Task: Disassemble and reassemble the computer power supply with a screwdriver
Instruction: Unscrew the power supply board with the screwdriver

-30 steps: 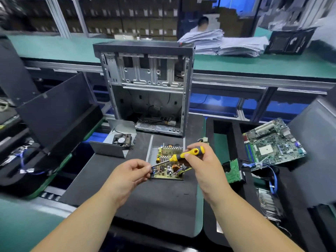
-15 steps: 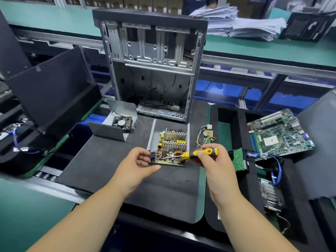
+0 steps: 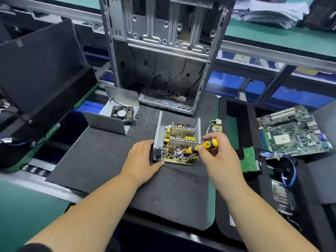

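Standing tall at the back of your bench is the open computer case (image 3: 163, 51), a bare metal frame with its side removed and dark cables lying on its floor. In front of it spreads the dark grey foam mat (image 3: 101, 157) where you are working. To your left a black panel (image 3: 40, 66) leans at an angle. To your right a green motherboard (image 3: 292, 133) lies flat on black foam, well apart from your hands.

On the mat's far left corner sits the removed power supply cover (image 3: 116, 115), a bent metal shell with a small fan (image 3: 121, 113) mounted in it.

Near the middle of the mat, just in front of the case, lies the power supply (image 3: 177, 140), open on top, its circuit board showing silver heat sinks and yellow parts. Its bundle of wires (image 3: 212, 126) trails off its right side.

Your left hand (image 3: 143, 159) lies against the power supply's left wall, fingers at the wall, thumb stretched along the near corner, steadying it. Your right hand (image 3: 218, 155) has its fingers curled round the yellow and black handle of the screwdriver (image 3: 198, 147). The shaft slants down and left, with the tip among the parts at the near edge of the board.
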`<state>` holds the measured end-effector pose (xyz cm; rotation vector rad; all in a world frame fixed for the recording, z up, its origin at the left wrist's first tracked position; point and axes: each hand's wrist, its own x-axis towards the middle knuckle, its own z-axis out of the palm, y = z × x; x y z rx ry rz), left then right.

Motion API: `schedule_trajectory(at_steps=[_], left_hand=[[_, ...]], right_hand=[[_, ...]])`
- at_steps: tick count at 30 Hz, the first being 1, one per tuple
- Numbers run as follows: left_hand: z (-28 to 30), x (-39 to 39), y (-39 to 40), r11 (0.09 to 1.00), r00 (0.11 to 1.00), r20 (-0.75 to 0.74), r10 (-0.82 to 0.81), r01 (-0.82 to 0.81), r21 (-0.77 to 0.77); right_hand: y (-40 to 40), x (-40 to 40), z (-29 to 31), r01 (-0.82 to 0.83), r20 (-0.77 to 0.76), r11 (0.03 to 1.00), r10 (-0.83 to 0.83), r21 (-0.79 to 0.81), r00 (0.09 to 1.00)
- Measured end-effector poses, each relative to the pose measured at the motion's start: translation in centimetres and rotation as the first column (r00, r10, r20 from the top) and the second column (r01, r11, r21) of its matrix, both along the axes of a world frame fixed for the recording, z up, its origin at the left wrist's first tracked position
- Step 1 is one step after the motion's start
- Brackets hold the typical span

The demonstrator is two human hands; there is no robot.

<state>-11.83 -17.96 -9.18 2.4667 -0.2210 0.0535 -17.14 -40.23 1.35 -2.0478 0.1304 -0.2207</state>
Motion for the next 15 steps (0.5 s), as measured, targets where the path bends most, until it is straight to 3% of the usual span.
schedule_trajectory(at_steps=[8,15], left_hand=[[-0.9,0.5,0.0,0.999,0.997,0.070,0.024,-0.026,0.030],[-0.8,0.7,-0.1,0.998,0.998,0.065,0.020,-0.023,0.055]], right_hand=[[3.2,3.0,0.0,-0.140,-0.090,0.962,0.122,-0.234,0.988],[4.3,4.1,0.3,-0.228,-0.139,0.914,0.191,-0.336,0.972]])
